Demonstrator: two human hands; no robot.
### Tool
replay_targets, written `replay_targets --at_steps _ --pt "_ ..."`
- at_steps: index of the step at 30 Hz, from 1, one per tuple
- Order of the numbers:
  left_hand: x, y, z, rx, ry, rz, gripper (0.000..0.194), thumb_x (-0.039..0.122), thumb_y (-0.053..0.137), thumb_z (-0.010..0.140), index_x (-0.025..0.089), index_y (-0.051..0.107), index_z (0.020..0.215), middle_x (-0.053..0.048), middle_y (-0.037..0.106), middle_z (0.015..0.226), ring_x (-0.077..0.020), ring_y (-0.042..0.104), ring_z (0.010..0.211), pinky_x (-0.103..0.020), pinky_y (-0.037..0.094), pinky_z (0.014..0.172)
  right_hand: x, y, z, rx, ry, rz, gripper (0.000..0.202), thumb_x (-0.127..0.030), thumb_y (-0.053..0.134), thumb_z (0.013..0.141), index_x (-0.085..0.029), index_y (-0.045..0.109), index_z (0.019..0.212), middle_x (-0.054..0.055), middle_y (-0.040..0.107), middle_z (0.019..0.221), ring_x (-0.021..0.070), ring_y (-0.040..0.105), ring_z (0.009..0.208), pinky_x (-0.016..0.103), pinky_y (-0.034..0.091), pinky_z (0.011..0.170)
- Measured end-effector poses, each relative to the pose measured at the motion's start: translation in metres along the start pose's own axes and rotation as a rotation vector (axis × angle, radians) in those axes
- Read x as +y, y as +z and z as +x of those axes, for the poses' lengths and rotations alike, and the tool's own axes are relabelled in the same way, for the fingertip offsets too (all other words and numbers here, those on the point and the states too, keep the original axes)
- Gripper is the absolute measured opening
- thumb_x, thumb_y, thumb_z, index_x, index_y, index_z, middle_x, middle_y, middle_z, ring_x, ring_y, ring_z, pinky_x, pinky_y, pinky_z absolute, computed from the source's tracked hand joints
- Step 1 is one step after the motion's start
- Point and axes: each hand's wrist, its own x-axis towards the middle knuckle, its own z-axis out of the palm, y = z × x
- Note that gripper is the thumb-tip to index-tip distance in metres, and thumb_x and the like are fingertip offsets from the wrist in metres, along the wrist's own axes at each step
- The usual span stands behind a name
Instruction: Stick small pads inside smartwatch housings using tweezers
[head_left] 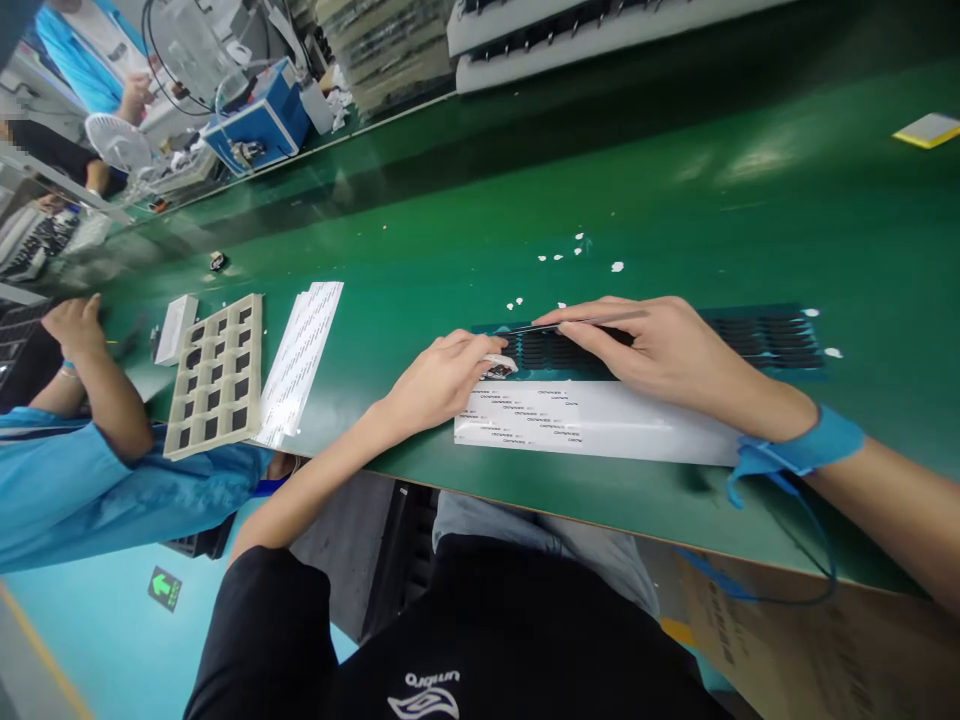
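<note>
My right hand (660, 345) holds a pair of dark tweezers (592, 319) like a pen, their tips pointing left toward my left hand. Between the fingers of my left hand (442, 380) is a small white-and-black part (498, 367), partly covered by the fingertips. Under the tweezers lies a teal sheet with rows of black strips (772, 340); my right hand hides its middle. A white printed backing sheet (517, 415) lies in front of it, below my right forearm. A blue wrist strap (810, 445) with a cord circles my right wrist.
A cream compartment tray (217, 375) with black pieces, white printed sheets (304, 350) and a small white box (177, 328) are on the left, beside a co-worker's arm (94, 370). White scraps (617, 267) dot the green bench (420, 250). A blue device (259, 120) stands behind.
</note>
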Motion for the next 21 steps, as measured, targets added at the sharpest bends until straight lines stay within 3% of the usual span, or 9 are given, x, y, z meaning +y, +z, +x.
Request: replay_targets --at_steps 4,9,15,18,21 --pt "-0.007 0.003 0.004 0.081 0.055 -0.033 0.029 0.027 0.041 0.117 0.018 0.068 0.123 -0.010 0.081 0.131 -0.0195 0.071 0.114 -0.036 0.061 0.105 0.001 -0.002 -0.001 0.002 0.036 0.027 0.037 -0.043 0.055 0.111 -0.030 0.086 0.097 -0.002 0.082 0.122 0.0281 0.081 0.109 0.048 0.068 0.099" --pt "-0.013 0.007 0.006 0.148 0.125 -0.064 0.028 0.025 0.044 0.117 0.016 0.070 0.122 -0.010 0.081 0.128 -0.0177 0.069 0.109 -0.033 0.060 0.101 0.000 -0.003 0.000 0.010 0.064 0.052 0.035 -0.041 0.057 0.111 -0.030 0.084 0.091 -0.003 0.081 0.122 0.0274 0.082 0.104 0.047 0.069 0.092" --pt "-0.018 0.008 0.006 0.137 0.126 -0.121 0.029 0.027 0.043 0.117 0.017 0.070 0.123 -0.010 0.081 0.129 -0.0175 0.069 0.110 -0.034 0.059 0.101 -0.003 -0.005 0.003 -0.006 0.098 0.092 0.042 -0.040 0.055 0.112 -0.025 0.075 0.078 -0.001 0.082 0.122 0.0228 0.080 0.105 0.037 0.065 0.086" --pt "-0.021 0.008 0.007 0.116 0.143 -0.125 0.028 0.028 0.043 0.117 0.017 0.068 0.125 -0.011 0.080 0.133 -0.0189 0.069 0.112 -0.037 0.059 0.102 -0.005 -0.005 0.004 0.011 0.124 0.086 0.044 -0.040 0.060 0.110 -0.022 0.072 0.072 0.002 0.083 0.120 0.0143 0.076 0.091 0.027 0.059 0.080" --pt "-0.024 0.009 0.007 0.098 0.169 -0.121 0.025 0.028 0.042 0.117 0.020 0.064 0.126 -0.010 0.078 0.136 -0.0207 0.070 0.112 -0.041 0.060 0.100 -0.009 -0.004 0.003 0.054 0.192 0.069 0.044 -0.039 0.064 0.108 -0.019 0.071 0.069 0.002 0.083 0.120 0.0032 0.054 0.058 0.024 0.042 0.055"
